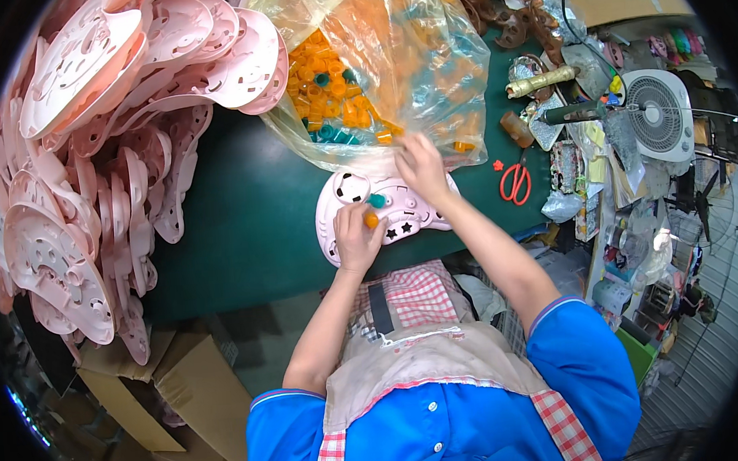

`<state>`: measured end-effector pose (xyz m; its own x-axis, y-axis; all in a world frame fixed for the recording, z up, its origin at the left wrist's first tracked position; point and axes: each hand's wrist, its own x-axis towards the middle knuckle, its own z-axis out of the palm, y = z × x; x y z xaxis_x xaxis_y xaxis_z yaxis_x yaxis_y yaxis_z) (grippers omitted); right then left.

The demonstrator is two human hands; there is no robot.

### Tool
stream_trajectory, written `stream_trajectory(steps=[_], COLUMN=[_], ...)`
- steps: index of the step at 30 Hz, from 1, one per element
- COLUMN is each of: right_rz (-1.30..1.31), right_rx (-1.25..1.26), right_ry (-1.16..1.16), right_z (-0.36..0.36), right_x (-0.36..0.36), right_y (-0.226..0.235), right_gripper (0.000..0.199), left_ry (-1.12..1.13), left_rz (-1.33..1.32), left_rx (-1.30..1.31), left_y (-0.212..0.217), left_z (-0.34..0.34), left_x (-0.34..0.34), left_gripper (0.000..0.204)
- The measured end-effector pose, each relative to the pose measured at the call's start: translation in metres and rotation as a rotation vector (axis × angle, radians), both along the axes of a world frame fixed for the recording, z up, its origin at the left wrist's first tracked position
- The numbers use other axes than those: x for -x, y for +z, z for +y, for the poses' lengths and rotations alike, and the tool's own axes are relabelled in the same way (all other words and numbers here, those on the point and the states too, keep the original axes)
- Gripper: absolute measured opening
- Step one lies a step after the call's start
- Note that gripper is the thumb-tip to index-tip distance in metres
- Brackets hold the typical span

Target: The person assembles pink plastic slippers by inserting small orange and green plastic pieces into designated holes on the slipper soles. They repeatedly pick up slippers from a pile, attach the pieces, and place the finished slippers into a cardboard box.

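Observation:
A pale pink moulded plastic panel point(409, 222) with star-shaped and round cut-outs lies on the green table in front of me. My left hand point(358, 238) rests over its left part, fingers closed on a small orange plastic cap point(372, 220). Just above that cap, a teal plastic piece point(376, 200) stands on the panel. My right hand point(421, 168) is over the panel's far edge, at the near rim of a clear plastic bag point(364, 157). Its fingers are bent and smeared by motion; whether they hold anything is unclear. Orange caps point(323, 77) and teal ones fill the bag.
Stacks of pink panels point(74, 248) rise at the left. Red-handled scissors point(515, 184) lie on the table's right side. Beyond them are a white fan point(658, 116) and cluttered shelving. Brown plastic parts point(513, 23) sit far right; an open cardboard box point(185, 394) stands below left.

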<state>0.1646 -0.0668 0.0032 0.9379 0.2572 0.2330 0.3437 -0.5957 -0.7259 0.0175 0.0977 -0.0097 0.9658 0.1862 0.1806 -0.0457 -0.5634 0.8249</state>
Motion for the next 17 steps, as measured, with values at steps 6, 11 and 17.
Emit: stream_trajectory(steps=[6,11,17], right_rz=[0.229,-0.083,0.231], right_rx=[0.498,0.036,0.067], right_ry=[0.198,0.088,0.097], right_z=[0.017,-0.032,-0.060], right_x=[-0.067,0.003,0.106], right_y=[-0.003,0.018,-0.002], right_gripper=[0.032,0.036,0.039], left_ry=[-0.243,-0.258,-0.384], left_rz=[0.225,0.184,0.113], left_rx=[-0.039,-0.115,-0.096], left_y=[0.009,0.019,0.000], left_z=[-0.006,-0.009,-0.014], left_x=[-0.042,-0.059,-0.067], left_gripper=[0.036,0.025,0.039])
